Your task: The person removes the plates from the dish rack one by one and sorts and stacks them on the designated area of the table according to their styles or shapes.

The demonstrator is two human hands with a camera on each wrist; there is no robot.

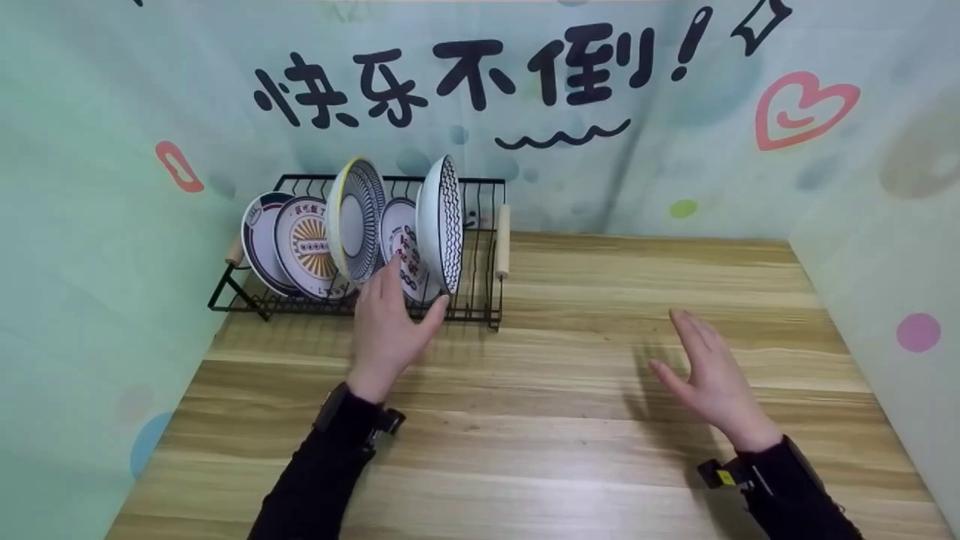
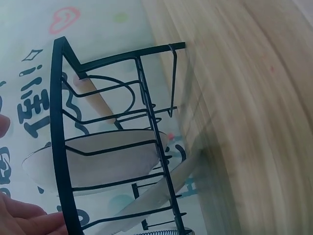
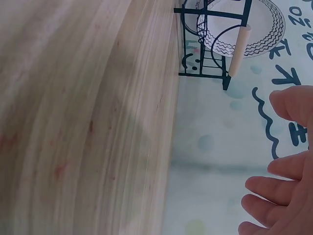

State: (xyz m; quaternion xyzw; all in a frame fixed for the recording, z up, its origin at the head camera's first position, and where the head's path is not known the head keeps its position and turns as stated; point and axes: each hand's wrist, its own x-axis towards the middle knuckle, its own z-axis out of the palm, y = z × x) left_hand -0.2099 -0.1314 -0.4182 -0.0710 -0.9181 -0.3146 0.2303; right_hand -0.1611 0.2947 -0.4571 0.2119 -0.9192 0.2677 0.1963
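Observation:
In the head view, a black wire dish rack [image 1: 480, 321] stands at the back left with several dishes on edge. From left to right are a dark-banded plate [image 1: 259, 244], a sunburst plate [image 1: 304, 251], a yellow-rimmed dish [image 1: 352, 217], a plate with red print [image 1: 397, 229] and a deep dish with a black wavy pattern [image 1: 450, 217]. My left hand [image 1: 386, 330] reaches to the rack's front, fingers extended and thumb spread, overlapping the red-print plate. Well to the right, my right hand [image 1: 716, 382] hovers over the table, fingers extended, holding nothing.
The rack has wooden handles, one at its right end [image 1: 503, 241]. Under everything lies a wood-grain table [image 1: 585, 450]. A pale printed backdrop [image 1: 675, 165] with black lettering rises behind it, and pale walls stand along both sides.

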